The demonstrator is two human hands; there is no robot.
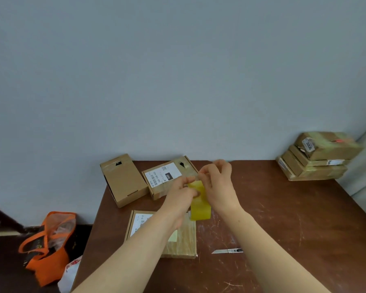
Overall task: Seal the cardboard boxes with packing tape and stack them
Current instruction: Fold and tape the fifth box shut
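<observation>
A yellowish roll of packing tape is held above the brown table. My left hand grips the roll from the left. At the roll's top, my right hand pinches the tape's loose end. Below my left forearm a flat cardboard box with a white label lies on the table. Behind the hands sits a labelled box, partly hidden by them. A plain box overhangs the table's far left corner. A stack of three taped boxes stands at the far right corner.
A utility knife with its blade out lies on the table right of the flat box. An orange bag and a white plastic bag sit on the floor to the left. A grey wall backs the table.
</observation>
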